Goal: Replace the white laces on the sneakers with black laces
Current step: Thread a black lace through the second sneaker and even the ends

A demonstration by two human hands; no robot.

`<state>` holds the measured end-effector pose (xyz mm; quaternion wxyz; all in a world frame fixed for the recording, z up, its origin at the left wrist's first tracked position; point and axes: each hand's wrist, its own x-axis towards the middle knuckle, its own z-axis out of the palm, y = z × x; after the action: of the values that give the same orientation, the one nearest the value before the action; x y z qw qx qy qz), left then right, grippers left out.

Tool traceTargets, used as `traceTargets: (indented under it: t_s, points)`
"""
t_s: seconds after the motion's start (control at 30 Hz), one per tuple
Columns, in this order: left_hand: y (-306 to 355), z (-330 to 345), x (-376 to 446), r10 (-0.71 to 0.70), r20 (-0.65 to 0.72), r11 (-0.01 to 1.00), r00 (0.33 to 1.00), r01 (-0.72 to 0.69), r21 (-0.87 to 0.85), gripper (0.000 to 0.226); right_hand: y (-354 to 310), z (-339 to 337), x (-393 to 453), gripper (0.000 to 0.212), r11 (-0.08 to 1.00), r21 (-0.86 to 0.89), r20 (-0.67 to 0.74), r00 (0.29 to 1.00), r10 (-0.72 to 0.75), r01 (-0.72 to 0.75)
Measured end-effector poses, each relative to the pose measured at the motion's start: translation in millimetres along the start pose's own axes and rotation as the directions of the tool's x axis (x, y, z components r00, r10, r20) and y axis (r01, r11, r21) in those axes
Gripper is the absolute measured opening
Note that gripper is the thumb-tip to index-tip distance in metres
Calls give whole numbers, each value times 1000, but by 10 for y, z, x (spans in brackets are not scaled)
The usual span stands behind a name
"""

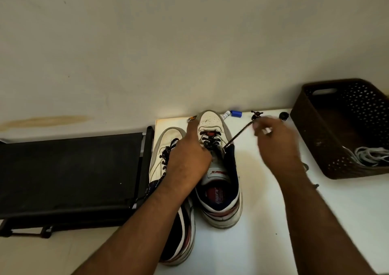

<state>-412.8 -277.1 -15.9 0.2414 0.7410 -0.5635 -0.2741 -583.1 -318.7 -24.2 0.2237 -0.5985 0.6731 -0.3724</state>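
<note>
Midway through lacing right sneaker (219,169) near table's (263,211) back edge: left hand (189,161) pressing tongue, right hand (275,140) pinching black lace (237,136) taut; next eyelet probably needed.

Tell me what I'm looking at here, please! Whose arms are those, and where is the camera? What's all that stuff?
There is no machine here, just a person. The camera sits on their head and looks down, so you see their two arms reaching out from the bottom of the picture.

On the white table stand two sneakers side by side. The left sneaker already has a black lace through it. The right sneaker is being laced now.

The left hand rests on the right sneaker and steadies it. The right hand pinches the end of a black lace and pulls it out tight to the side.

On the right is a dark basket holding pale laces, probably the old white ones. Some small things lie by the wall, too blurry to name. A black rack stands left of the table.
</note>
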Motion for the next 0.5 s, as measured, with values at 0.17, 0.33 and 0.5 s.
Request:
traceTargets:
  t_s: [0.17,0.33,0.5]
  points:
    - [-6,-113,57,-146,69,985,987,151,-88,39,95,-230,44,40,996,-35,-153,985,75,-82]
    - [-83,-297,196,-139,107,965,985,159,-210,13,-71,77,-141,50,981,-87,423,898,-119,171]
    - [-135,-280,218,-47,169,999,985,45,15,21,-138,181,-148,28,928,-295,528,848,-41,229]
